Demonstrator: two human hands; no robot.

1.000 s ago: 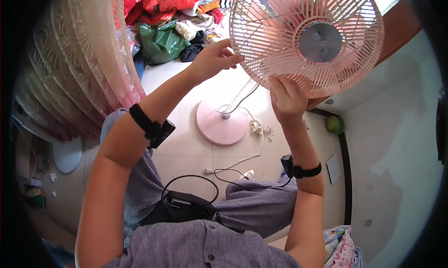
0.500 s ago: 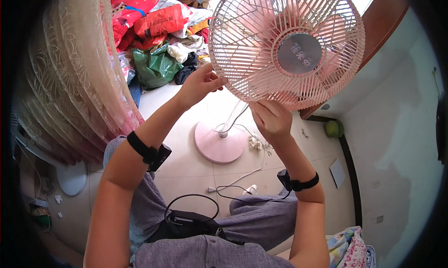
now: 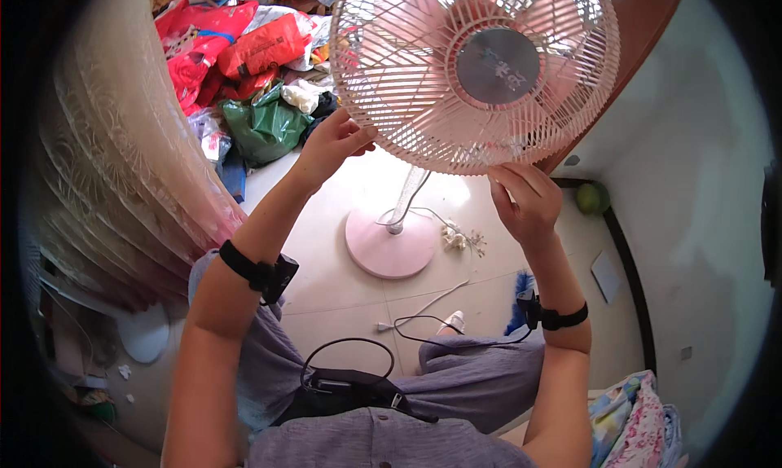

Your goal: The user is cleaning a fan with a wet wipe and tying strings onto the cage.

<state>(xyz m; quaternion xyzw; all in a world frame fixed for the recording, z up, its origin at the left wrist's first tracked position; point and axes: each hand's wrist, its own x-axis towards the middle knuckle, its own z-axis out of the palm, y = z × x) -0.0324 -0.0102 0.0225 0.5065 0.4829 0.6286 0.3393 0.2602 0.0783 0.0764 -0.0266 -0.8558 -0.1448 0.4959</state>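
A pink standing fan faces me, its round wire guard filling the top of the view. A grey disc marks the guard's centre, with pink blades behind the ribs. My left hand is closed at the guard's lower left rim, thumb and fingers pinching the edge. At the lower right rim, my right hand has its bent fingertips against the edge, the thumb below. What lies between those fingertips is too small to make out. The fan's pole rises from a round pink base on the floor.
Red bags and a green plastic bag are heaped at the far left, beside a lace curtain. A white cord trails over the tiles. A green round object sits by the right wall; patterned cloth lies near right.
My right hand has slid right along the guard's lower rim, away from my left hand. My left hand stays at the lower left rim. The whole view has shifted slightly.
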